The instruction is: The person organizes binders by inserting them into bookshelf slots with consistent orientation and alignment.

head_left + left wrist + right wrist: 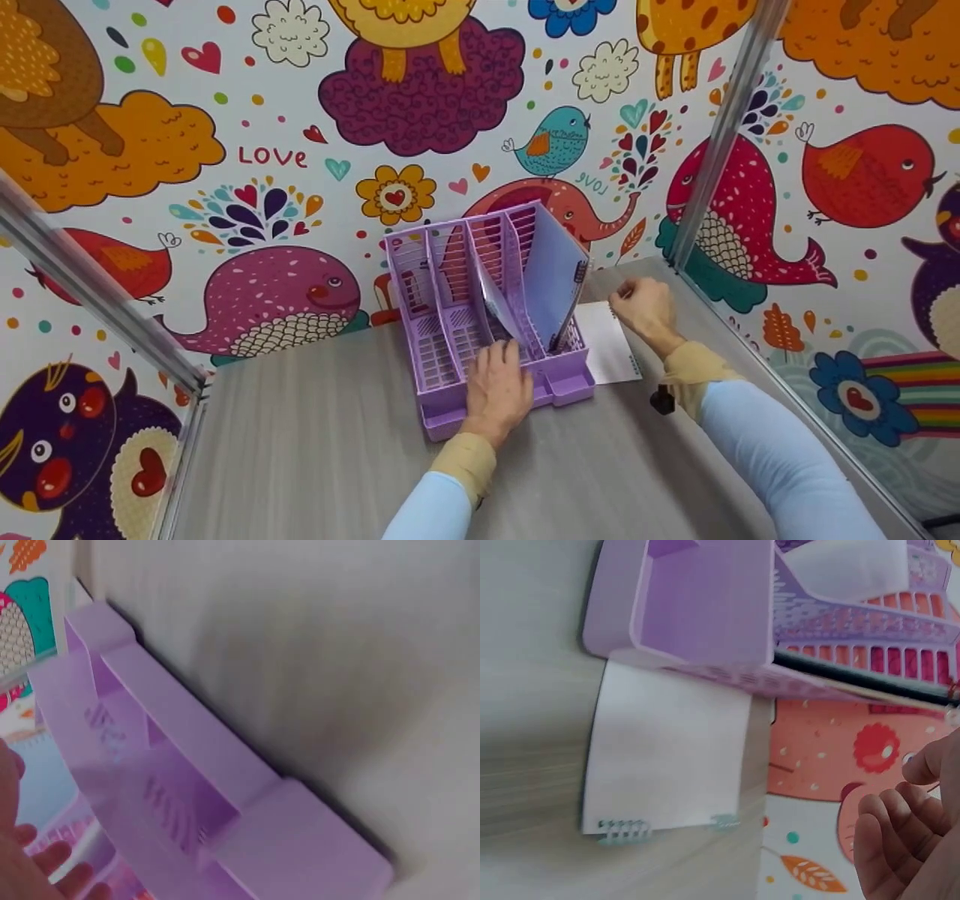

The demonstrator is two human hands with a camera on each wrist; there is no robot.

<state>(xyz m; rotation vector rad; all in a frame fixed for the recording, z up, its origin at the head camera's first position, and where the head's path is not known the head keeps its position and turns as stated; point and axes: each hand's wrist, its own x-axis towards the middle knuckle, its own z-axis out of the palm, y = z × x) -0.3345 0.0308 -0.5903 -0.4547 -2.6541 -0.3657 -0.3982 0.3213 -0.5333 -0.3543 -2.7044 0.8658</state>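
A purple file organizer [442, 352] with several upright slots stands against the back wall. My left hand [499, 386] is over its front edge, fingers loosely bent, near a small thin book [499, 304] leaning in a middle slot; whether they touch is unclear. A larger spiral notebook [551, 274] with a pale blue cover stands in the rightmost slot. On the table right of the organizer lies a white spiral notepad [609, 349]. My right hand [645, 311] hovers by the notepad's far end, its fingers loosely curled with nothing between them in the right wrist view [907, 832].
Small open trays [571, 386] run along the organizer's front. The grey wood-grain table [300, 420] extends left and forward. Cartoon-printed wall panels with metal posts [727, 135] enclose the back and sides.
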